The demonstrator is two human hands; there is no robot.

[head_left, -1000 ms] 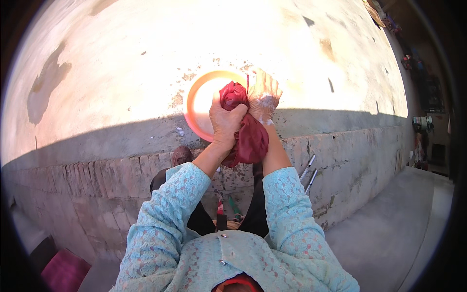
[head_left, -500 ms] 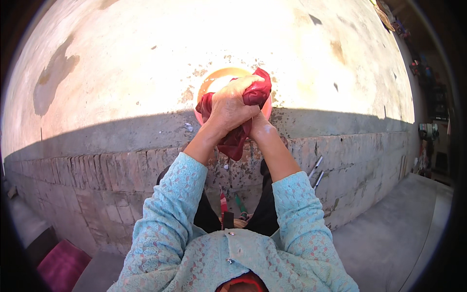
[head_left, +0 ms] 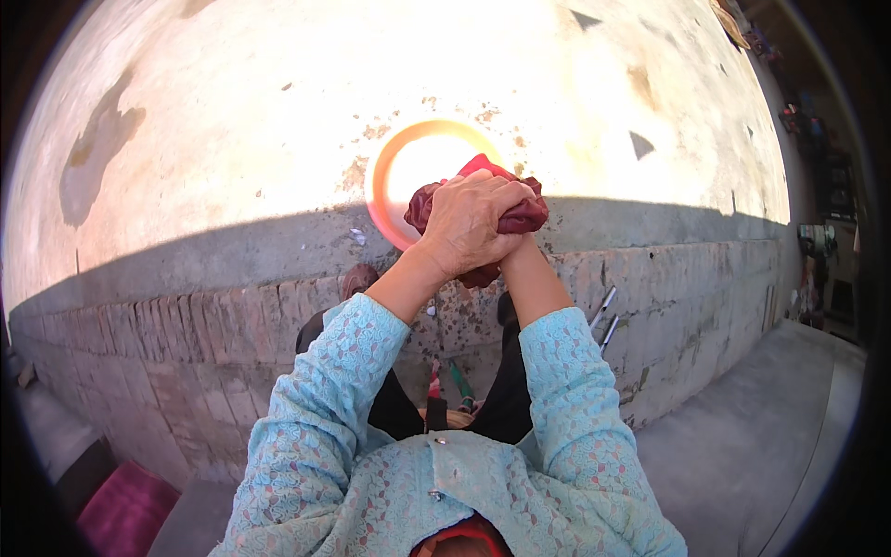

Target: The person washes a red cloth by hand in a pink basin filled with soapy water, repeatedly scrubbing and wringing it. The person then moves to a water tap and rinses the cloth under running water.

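Observation:
A dark red cloth [head_left: 525, 215], bunched up and wet-looking, is squeezed between my two hands. My left hand [head_left: 469, 212] lies over the top of it with its fingers curled round. Below and to the right, my right hand [head_left: 520, 252] grips the bundle from underneath; its fingers are mostly hidden by the cloth and the left hand. Folds stick out on both sides, and a brighter red part catches the sun at the far side. Under and beyond the hands stands a round pink-orange basin [head_left: 379, 190], its inside washed out by glare.
The basin rests on a concrete ledge [head_left: 232, 243], half sunlit, half shaded, above a rough brick face [head_left: 223, 325]. Two shiny metal tubes [head_left: 603, 306] lean right of my knees. A brown shoe [head_left: 359, 279] shows near the basin. A purple cushion [head_left: 128, 509] lies lower left.
The hands and cloth have shifted right and slightly toward me, uncovering more of the basin. The cloth is bunched more tightly, and its hanging end is shorter.

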